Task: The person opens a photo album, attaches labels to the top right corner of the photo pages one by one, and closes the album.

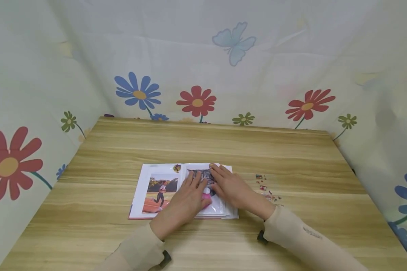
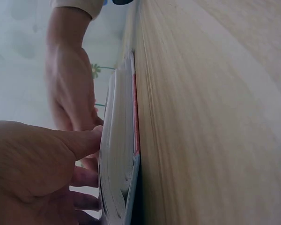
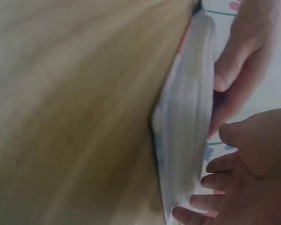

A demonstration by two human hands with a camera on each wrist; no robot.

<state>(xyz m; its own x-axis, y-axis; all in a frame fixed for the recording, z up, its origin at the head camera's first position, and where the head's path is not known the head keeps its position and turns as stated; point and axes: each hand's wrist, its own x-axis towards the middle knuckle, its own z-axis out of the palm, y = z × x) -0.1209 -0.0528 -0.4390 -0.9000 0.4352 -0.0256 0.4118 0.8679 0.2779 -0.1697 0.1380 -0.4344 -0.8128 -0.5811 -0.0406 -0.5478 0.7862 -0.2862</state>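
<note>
An open photo album (image 1: pixel 138 188) lies on the table, its stacked pages seen edge-on in both wrist views. On the left page is a photo of a runner (image 1: pixel 160 194) with a small round sticker (image 1: pixel 177 168) above it. The right page carries a grey cat photo (image 1: pixel 208 178) with a pink patch, partly covered by the hands. My left hand (image 1: pixel 186 197) rests on this page, fingers extended, thumb by the pink patch. My right hand (image 1: pixel 234 186) lies across its right side, fingertips at another small sticker (image 1: pixel 211 165) near the top. Neither hand grips anything.
Right of the album lies a clear sheet of small colourful stickers (image 1: pixel 263 188), partly behind the right forearm. The wooden table (image 1: pixel 203 141) meets a white curtain (image 1: pixel 176 49) printed with flowers and a butterfly at the back and both sides.
</note>
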